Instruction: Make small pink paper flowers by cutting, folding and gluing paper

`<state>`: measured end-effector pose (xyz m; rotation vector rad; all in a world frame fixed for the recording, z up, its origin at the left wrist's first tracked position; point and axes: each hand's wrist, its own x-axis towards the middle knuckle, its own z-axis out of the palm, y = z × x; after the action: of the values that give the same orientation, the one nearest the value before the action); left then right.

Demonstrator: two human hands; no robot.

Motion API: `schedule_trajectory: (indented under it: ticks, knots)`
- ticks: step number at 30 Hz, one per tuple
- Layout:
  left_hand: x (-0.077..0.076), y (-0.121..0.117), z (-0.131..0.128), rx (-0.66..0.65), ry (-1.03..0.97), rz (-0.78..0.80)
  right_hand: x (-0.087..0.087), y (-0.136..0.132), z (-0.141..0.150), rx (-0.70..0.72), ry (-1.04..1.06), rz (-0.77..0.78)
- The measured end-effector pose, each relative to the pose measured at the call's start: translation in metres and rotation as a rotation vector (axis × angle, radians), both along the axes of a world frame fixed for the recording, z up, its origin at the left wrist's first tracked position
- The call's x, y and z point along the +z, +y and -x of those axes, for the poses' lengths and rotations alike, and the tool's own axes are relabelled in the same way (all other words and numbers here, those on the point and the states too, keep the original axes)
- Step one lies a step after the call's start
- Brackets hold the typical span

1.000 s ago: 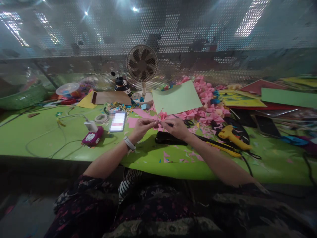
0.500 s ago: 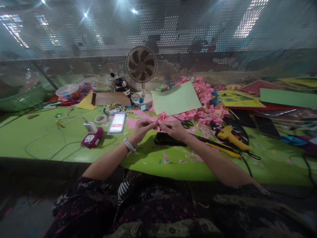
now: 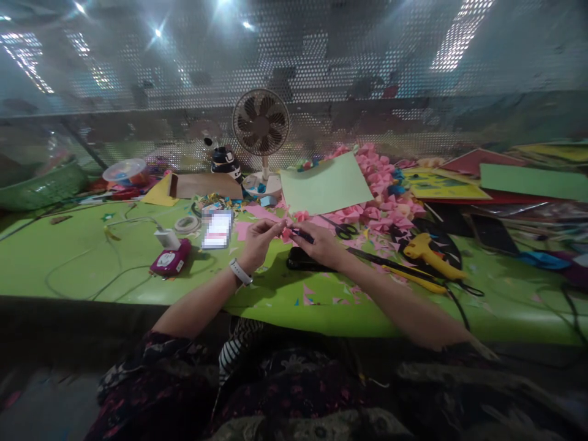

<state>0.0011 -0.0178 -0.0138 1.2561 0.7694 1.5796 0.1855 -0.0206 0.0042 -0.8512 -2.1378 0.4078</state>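
My left hand (image 3: 258, 245), with a white watch band on its wrist, is closed in a pinch on a small pink paper piece (image 3: 285, 233). Facing it, my right hand (image 3: 321, 245) grips a dark, slim, pen-like tool (image 3: 301, 234), whose tip meets the pink paper. The tool's exact kind is too small to tell. Just beyond the fingers lies a pink paper flower (image 3: 301, 216). Black-handled scissors (image 3: 345, 230) rest past my right hand. Under my right wrist is a black long-handled object (image 3: 303, 260), partly covered by the forearm.
Behind the hands, a pale green sheet (image 3: 326, 187) leans on a heap of pink paper flowers (image 3: 379, 177). A yellow glue gun (image 3: 434, 256) lies right. Leftward are a phone (image 3: 217, 229), tape roll (image 3: 187, 224), purple power adapter (image 3: 171, 258) with cables, and a fan (image 3: 261, 122).
The dark pen-like tool now shows in my right hand against the pink paper. Both hands have shifted slightly left, and the fingers have changed their hold.
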Motion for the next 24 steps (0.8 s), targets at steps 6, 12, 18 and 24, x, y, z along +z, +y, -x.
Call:
schedule_trajectory:
  ticks: [6, 12, 18, 24]
  knots:
    - [-0.003, 0.001, -0.003, -0.063, -0.078, 0.106, -0.005, 0.007, -0.002, 0.051, -0.011, 0.007]
    - [0.0, -0.001, -0.004, -0.039, -0.09, 0.095, -0.006, 0.002, 0.0, -0.001, -0.04, -0.07]
    - [0.007, -0.006, -0.006, -0.004, -0.027, 0.063, -0.01, 0.001, 0.003, -0.091, -0.047, -0.079]
    - [0.003, -0.003, -0.005, -0.05, -0.016, 0.061, -0.007, 0.009, -0.001, -0.017, 0.004, -0.028]
